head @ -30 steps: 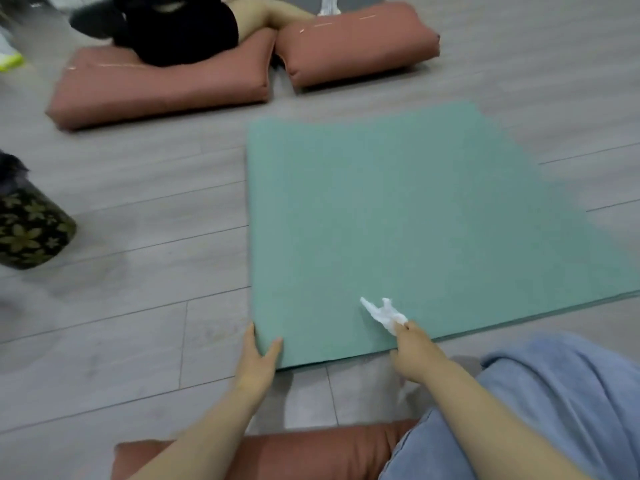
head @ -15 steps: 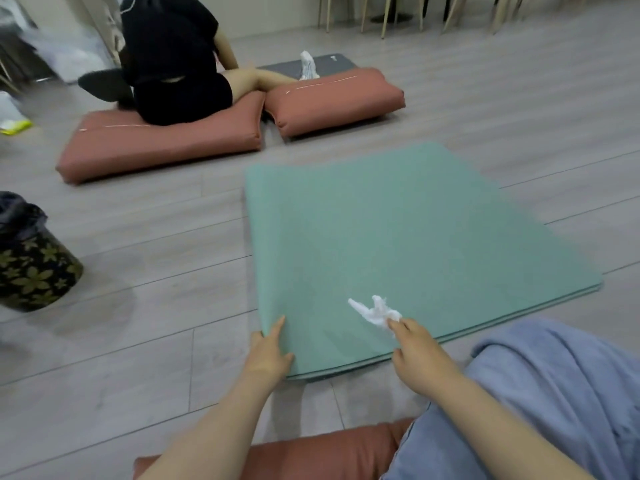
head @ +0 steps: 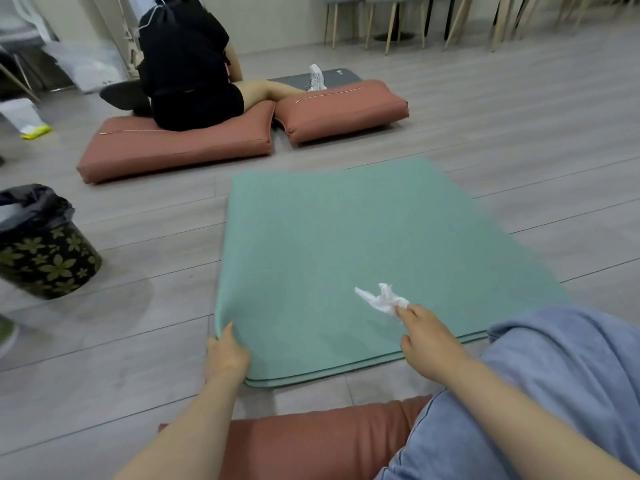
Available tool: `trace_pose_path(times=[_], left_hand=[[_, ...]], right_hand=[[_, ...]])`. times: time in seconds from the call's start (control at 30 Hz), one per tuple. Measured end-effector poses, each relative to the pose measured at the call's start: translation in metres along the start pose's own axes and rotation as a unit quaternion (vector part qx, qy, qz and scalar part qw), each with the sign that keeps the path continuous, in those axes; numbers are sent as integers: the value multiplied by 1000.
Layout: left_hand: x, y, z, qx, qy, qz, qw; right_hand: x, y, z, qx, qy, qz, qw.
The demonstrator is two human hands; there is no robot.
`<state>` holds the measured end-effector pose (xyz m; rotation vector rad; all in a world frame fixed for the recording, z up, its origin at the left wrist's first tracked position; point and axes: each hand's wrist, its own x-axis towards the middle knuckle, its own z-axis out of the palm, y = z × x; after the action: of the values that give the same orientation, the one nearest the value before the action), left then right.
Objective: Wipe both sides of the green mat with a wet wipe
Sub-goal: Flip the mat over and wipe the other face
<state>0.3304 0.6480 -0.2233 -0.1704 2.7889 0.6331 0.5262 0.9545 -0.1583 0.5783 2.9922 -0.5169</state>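
The green mat (head: 346,244) lies on the grey floor, folded so that two layers show along its near edge. My left hand (head: 227,355) grips the mat's near left corner, with the fingers tucked under the lifted edge. A crumpled white wet wipe (head: 381,299) rests on the mat near its front edge. My right hand (head: 427,337) pinches the wipe's near end with its fingertips.
A black bin with gold flowers (head: 41,251) stands at the left. Two rust-red cushions (head: 311,116) lie behind the mat, with a person in black (head: 187,74) seated on one. Another rust-red cushion (head: 311,441) is under my legs. Chair legs (head: 391,22) line the far wall.
The view has tilted up, showing more of the room. My left hand has shifted along the near left corner and lifted it, and the mat's near end has curled upward. My right hand keeps the wipe.
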Motion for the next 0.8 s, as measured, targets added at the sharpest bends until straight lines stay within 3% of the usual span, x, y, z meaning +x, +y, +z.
trace_pose_path(times=[0.2,0.57,0.67,0.8], left_hand=[[11,-65,-30,21,19,-60,998],[39,-126,-52,178,-11,-31,983],[38,-112,-35,228,26,27,973],[58,-68,-9,175,16,147,974]], right_hand=[[2,-7,10,-5,-3,-21,1000],[11,-11,24,-5,-24,-26,999],[12,-11,29,-10,-41,-19,999],[15,-10,34,-19,-56,-16,998]])
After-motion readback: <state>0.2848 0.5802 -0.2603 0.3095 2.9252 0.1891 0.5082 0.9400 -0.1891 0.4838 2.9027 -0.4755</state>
